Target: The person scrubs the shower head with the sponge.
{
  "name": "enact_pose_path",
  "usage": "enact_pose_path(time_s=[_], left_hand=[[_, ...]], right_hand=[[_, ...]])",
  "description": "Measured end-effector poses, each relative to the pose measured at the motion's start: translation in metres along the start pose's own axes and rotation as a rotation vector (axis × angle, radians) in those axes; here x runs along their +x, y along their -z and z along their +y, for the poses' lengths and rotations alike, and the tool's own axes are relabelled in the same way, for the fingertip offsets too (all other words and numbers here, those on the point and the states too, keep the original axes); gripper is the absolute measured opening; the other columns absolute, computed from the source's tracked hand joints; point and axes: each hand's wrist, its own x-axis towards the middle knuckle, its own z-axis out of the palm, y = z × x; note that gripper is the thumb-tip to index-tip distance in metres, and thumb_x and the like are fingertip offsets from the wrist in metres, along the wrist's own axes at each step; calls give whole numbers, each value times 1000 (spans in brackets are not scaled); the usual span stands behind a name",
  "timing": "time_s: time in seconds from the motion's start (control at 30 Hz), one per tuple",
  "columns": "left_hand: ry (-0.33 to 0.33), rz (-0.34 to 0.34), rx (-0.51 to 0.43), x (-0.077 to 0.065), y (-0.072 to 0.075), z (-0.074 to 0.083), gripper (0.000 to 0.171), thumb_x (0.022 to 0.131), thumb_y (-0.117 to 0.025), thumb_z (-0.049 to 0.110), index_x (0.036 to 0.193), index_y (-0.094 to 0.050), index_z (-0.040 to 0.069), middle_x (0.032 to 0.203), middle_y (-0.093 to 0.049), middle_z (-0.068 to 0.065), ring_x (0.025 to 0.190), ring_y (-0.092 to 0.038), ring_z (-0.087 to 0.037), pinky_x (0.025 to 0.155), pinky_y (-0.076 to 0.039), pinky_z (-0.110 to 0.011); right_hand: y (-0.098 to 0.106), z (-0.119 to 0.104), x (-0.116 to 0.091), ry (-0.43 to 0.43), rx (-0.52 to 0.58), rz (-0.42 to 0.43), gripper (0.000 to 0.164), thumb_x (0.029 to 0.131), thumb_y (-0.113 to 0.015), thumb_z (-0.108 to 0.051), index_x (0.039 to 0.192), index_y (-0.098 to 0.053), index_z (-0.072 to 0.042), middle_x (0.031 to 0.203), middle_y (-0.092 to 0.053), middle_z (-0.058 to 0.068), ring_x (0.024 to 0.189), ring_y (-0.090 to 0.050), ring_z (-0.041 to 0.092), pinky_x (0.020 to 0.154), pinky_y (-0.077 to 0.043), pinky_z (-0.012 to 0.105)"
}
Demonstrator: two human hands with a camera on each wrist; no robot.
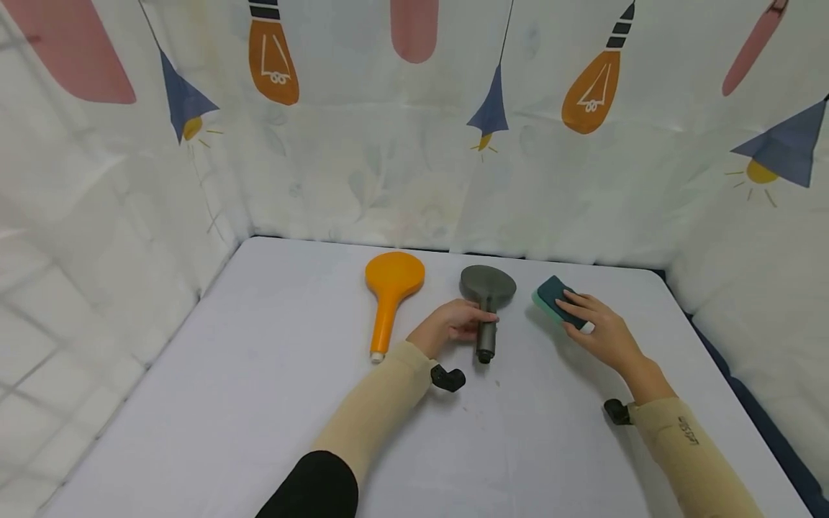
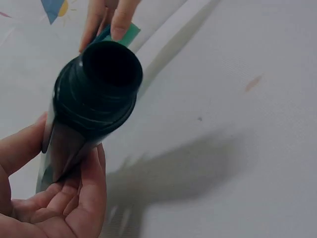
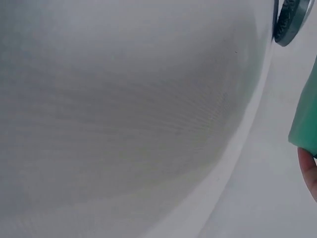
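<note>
Left hand (image 1: 455,321) holds one grey showerhead (image 1: 487,283), right hand (image 1: 606,337) one sponge (image 1: 553,292)

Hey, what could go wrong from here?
The left hand grips the gray shower head by its handle, so it might twist. The sponge juts beyond the right hand, so it could slip. The left sleeve looks close to the orange shower head and might nudge it.
</note>
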Motion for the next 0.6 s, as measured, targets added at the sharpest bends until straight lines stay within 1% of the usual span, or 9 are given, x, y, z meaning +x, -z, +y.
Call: enact_pose_path(time_s=[0.13, 0.2, 0.3, 0.43, 0.6], left_hand=[[1, -30, -20, -3, 0, 3, 50, 99, -69, 8, 144, -51, -3, 127, -69, -14, 111, -67, -23, 100, -51, -38], [9, -46, -57, -5, 2, 4, 51, 100, -66, 4, 147, -47, -2, 130, -68, -15, 115, -67, -28, 102, -51, -41], [8, -60, -80, -9, 4, 7, 50, 100, -63, 1, 148, -46, -2, 132, -66, -16, 122, -64, -34, 104, -49, -44], [-8, -68, -36, -19, 12, 15, 49, 102, -60, 1, 149, -47, 0, 137, -63, -17, 126, -61, -35, 107, -45, -47], [-37, -102, 47, -34, 27, 23, 56, 104, -59, 4, 156, -38, 5, 144, -57, -20, 125, -62, -33, 110, -42, -49]], right_hand=[[3, -1, 1, 6, 3, 8, 47, 81, -81, 4, 126, -71, 1, 137, -61, 24, 125, -52, 48, 91, -48, 65], [3, -1, 1, 14, -1, 12, 47, 80, -82, 4, 125, -71, 1, 136, -61, 24, 124, -53, 48, 90, -49, 65], [4, -2, 3, 26, -1, 25, 47, 79, -83, 5, 124, -72, 1, 135, -62, 24, 123, -54, 49, 89, -49, 65], [6, -3, 6, 46, 0, 41, 47, 78, -82, 6, 124, -72, 2, 134, -62, 25, 122, -53, 51, 90, -48, 67], [10, -1, 11, 63, -10, 51, 47, 77, -82, 7, 123, -72, 2, 134, -62, 25, 122, -53, 52, 90, -48, 68]])
